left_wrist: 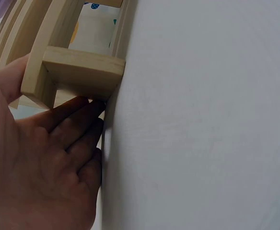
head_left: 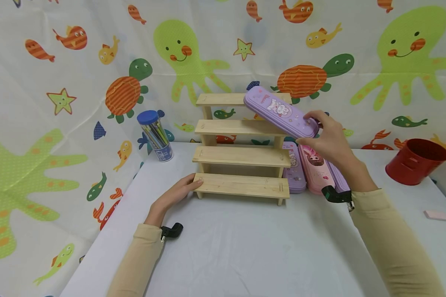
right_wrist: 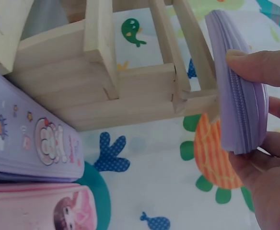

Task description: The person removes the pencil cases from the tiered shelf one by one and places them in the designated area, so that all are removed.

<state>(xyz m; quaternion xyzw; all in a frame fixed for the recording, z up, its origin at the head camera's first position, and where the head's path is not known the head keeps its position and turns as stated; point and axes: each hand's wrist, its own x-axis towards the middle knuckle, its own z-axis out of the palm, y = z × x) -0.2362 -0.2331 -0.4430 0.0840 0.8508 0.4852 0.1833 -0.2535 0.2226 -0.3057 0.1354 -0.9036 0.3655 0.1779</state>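
Observation:
A light wooden step shelf [head_left: 241, 156] with several tiers stands on the white table. My left hand [head_left: 176, 192] holds the left end of its lowest tier, thumb over the top edge; the left wrist view shows the fingers [left_wrist: 77, 127] against the end leg. My right hand [head_left: 328, 138] grips one end of a purple zippered pencil case [head_left: 278, 109] with a cartoon print. This case is raised and tilted, its far end in front of the top tier in the head view. From the right wrist, its zipper side [right_wrist: 238, 96] shows between thumb and fingers.
Beside the shelf's right end lie a purple pencil case [head_left: 295, 173], a pink one [head_left: 316, 171] and another purple one [head_left: 338, 175]. A blue-lidded pencil tub [head_left: 156, 136] stands left. To the right are a red bucket [head_left: 412, 163] and a pale pink block [head_left: 436, 215].

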